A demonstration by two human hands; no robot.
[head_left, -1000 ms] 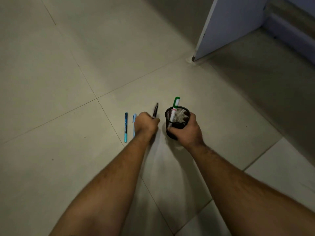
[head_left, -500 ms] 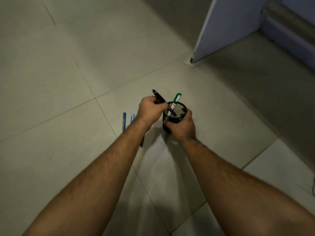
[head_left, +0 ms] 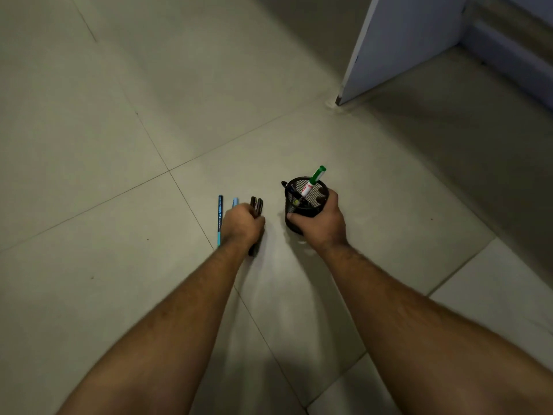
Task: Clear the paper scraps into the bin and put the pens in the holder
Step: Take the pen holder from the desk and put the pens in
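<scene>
A black mesh pen holder [head_left: 308, 218] stands on the tiled floor, and my right hand [head_left: 321, 221] grips its side. Inside it lean a green-capped white marker [head_left: 314, 179] and a dark pen [head_left: 291, 191]. To its left, my left hand [head_left: 244, 224] curls over two dark pens [head_left: 256, 205] lying on the floor; their tips stick out above and below the fist. A light blue pen [head_left: 235, 202] is mostly hidden under that hand. A dark pen with a teal end [head_left: 220, 218] lies just left of it.
A pale panel [head_left: 398, 46] stands on the floor at the upper right, with a shadowed recess and a ledge behind it. Tile seams cross the floor. No paper scraps or bin are in view.
My left hand dropped the dark pen into the holder, then moved back down and left onto the pens on the floor. My right hand kept hold of the holder.
</scene>
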